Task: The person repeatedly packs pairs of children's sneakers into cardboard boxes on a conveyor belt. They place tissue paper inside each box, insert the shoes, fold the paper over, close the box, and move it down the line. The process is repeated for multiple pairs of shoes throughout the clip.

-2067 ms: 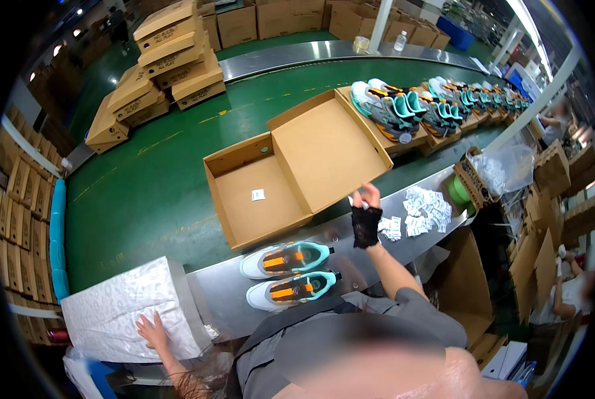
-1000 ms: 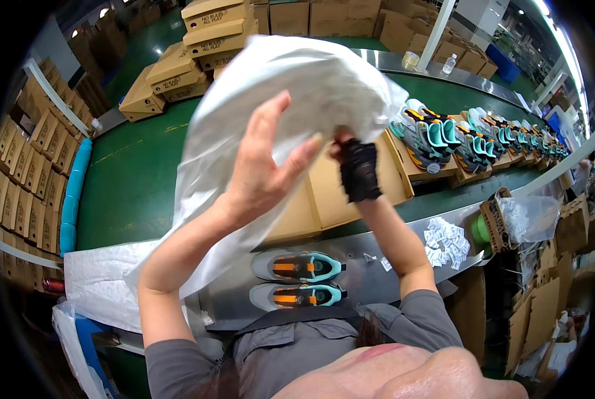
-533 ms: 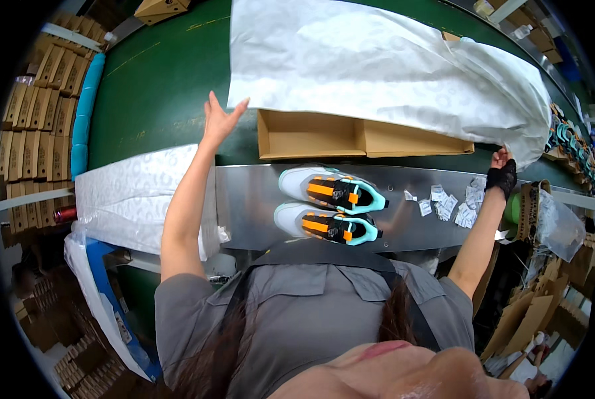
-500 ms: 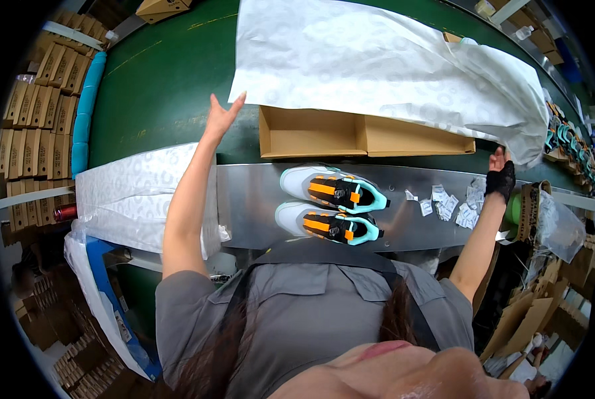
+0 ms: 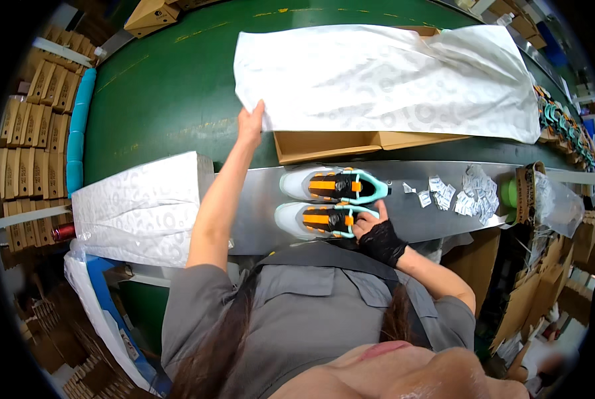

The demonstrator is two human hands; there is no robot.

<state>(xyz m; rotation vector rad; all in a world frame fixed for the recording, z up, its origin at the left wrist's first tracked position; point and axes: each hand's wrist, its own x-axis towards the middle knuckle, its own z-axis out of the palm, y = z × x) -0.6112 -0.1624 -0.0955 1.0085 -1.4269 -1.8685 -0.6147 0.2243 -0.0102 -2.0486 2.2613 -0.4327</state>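
A large sheet of white patterned wrapping paper (image 5: 377, 80) lies over an open cardboard shoe box (image 5: 327, 147), whose near side shows below it. My left hand (image 5: 249, 124) pinches the sheet at its near left edge. Two sneakers, grey-white with orange, black and mint parts, lie side by side on the metal ledge, toes to the left. My right hand (image 5: 380, 238), in a black fingerless glove, grips the heel opening of the nearer sneaker (image 5: 304, 219). Just beyond it rests the farther sneaker (image 5: 304, 181), untouched.
Right of the sneakers lie many small white packets (image 5: 477, 193). A stack of patterned paper (image 5: 138, 206) sits on the left. Behind is a green belt (image 5: 171, 86) with another cardboard box (image 5: 152, 16). Shelved shoe boxes (image 5: 28, 166) line the far left.
The sheet has come down and flattened over the box. My left hand has closed on its edge. My right hand has left the sheet's right end and moved left to the nearer sneaker.
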